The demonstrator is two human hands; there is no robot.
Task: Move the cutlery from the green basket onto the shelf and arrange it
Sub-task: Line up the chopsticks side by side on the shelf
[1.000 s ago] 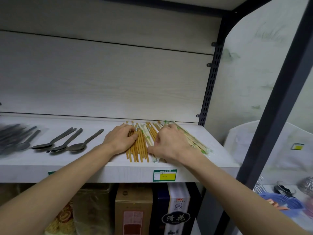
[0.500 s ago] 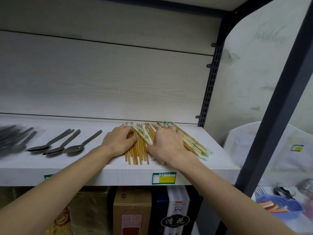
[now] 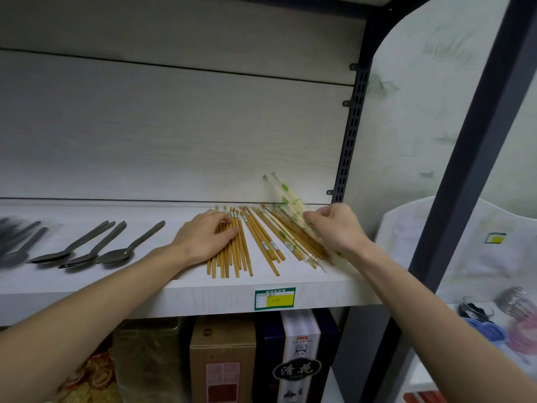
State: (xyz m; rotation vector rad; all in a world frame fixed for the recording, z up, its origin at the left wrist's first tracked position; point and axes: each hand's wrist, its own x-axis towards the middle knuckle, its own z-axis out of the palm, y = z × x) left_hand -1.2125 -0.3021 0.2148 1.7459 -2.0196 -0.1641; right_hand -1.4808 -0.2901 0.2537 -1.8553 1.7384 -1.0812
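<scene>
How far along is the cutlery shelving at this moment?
Done: three metal spoons lie in a row on the white shelf. In hand: left hand presses bare wooden chopsticks; right hand lifts wrapped chopsticks. Left: straightening them. Green basket not visible.

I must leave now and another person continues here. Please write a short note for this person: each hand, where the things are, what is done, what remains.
Left hand: flat, pressing the bare chopsticks on the shelf.
Right hand: fingers curled around wrapped chopsticks, lifted and tilted up at the far end.
More wrapped pairs lie fanned between the hands. Three spoons lie side by side to the left.
Done: cutlery is on the shelf; spoons are in a row.
Left: straighten the chopsticks and set down the lifted ones. The green basket is not in view, so check it.
</scene>
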